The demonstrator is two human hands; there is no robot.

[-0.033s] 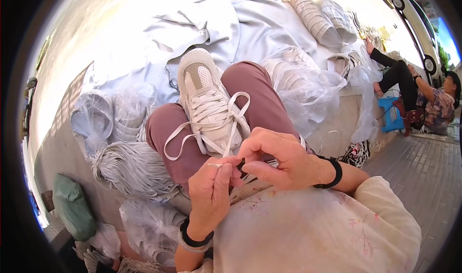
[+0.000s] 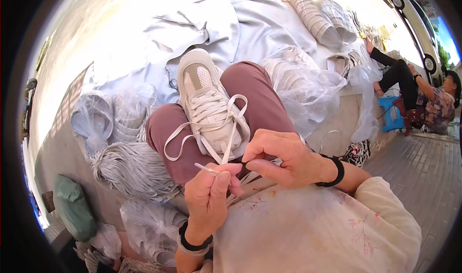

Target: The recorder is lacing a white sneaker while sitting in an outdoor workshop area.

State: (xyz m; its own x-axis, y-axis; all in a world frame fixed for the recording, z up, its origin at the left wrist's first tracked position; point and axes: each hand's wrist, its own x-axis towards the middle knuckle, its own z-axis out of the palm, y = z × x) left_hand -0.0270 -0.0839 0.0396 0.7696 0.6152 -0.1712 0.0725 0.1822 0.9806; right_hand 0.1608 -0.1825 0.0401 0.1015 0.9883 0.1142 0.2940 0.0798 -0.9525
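A beige and white sneaker (image 2: 208, 88) rests on my lap, its toe pointing away from me. Flat off-white laces (image 2: 211, 110) cross its tongue, with one loop at each side and strands running toward my hands. My left hand (image 2: 208, 196) pinches a shoelace between thumb and forefinger, and the narrow lace tip (image 2: 204, 167) pokes out above them. Close by on the right, my right hand (image 2: 284, 157) has its thumb and forefinger curled together. Whether anything sits between those fingertips is hidden. More pale lace shows below my right hand.
A bundle of grey-white laces (image 2: 132, 169) lies by my left knee. Clear bags of pale shoe parts (image 2: 303, 88) flank me, beside a green bag (image 2: 72, 206) at left. A pale cloth (image 2: 269, 27) spreads ahead. Another person (image 2: 433, 97) sits at right near a blue stool (image 2: 392, 114).
My left hand has drawn slightly left, away from my right fingertips. The lace tip now sticks out up and left from its pinch. The shoe has barely moved.
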